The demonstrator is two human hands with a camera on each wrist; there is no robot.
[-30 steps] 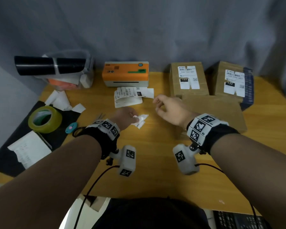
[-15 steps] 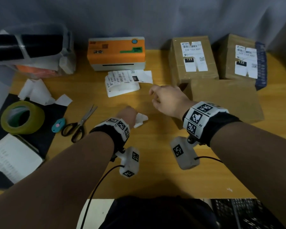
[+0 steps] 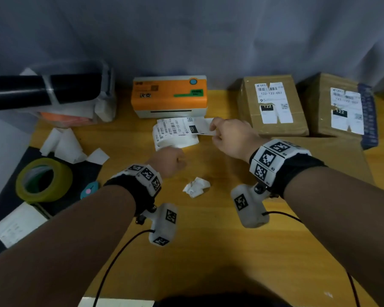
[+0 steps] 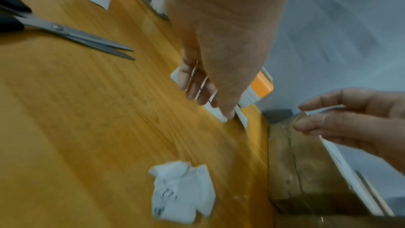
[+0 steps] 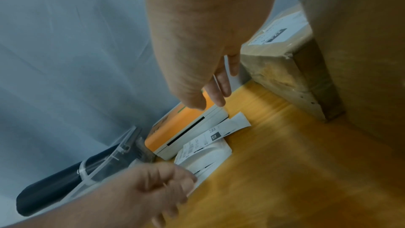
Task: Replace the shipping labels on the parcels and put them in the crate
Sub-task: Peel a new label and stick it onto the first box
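A fan-folded stack of printed shipping labels (image 3: 175,138) lies in front of the orange label printer (image 3: 170,96). My right hand (image 3: 217,131) pinches the free end of the label strip (image 3: 205,126) that leads off the stack. My left hand (image 3: 171,159), fingers curled, holds the stack's near edge (image 5: 206,160). A crumpled old label (image 3: 196,187) lies loose on the table between my wrists. Two labelled cardboard parcels (image 3: 272,105) (image 3: 339,107) stand at the back right, and a flat unlabelled parcel (image 3: 324,156) lies in front of them under my right forearm.
Scissors (image 4: 76,37) lie left of my left hand. A green tape roll (image 3: 44,180), a blue cutter (image 3: 89,190) and paper scraps (image 3: 62,145) sit on the left. A black roll (image 3: 42,91) lies across a clear box at the back left.
My left hand let go of the crumpled label, which now lies on the table, and moved forward to the stack. My right hand reached forward and took the strip's end.
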